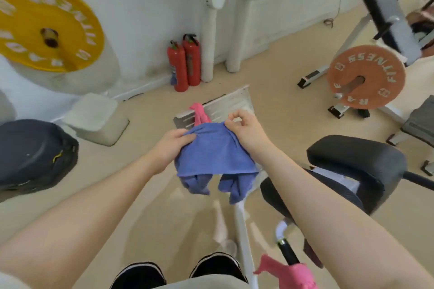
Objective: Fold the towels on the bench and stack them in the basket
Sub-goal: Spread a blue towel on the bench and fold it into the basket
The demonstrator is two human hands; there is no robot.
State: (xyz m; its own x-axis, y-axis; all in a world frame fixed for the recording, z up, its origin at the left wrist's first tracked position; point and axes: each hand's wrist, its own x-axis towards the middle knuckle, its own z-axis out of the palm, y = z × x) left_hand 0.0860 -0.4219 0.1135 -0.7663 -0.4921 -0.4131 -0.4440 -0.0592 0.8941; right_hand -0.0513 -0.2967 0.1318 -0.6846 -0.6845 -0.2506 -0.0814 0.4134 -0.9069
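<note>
From the head camera, both bare arms reach forward over the floor, and the two hands meet on a blue towel (215, 150) held up in the air at the middle of the scene. The left hand (172, 145) has its fingers curled round the towel's upper left edge, bunching the cloth in its grip. The right hand (246, 128) pinches the upper right edge between thumb and forefinger, its other fingers loosely bent above the cloth. The hands are a little apart, with the top edge of the towel stretched between them. The towel hangs folded over, two loose ends dangling below the main panel, clear of the floor.

Just beyond the hands, farther away, stands a white slatted basket (225, 105) with a pink towel (199, 114) draped at its near left rim; how it lies inside cannot be told. To the near right a second pink towel (291, 273) lies on the handle end of a black padded bench (357, 162), which runs along the right of the arms. The person's dark shoes show at the near edge.

At the far left a yellow weight plate (47, 21) leans by the wall, and a dark bag (35, 155) sits on the floor at the left. Two red fire extinguishers (184, 65) stand against the far wall. An orange weight plate (366, 76) is at the far right.
</note>
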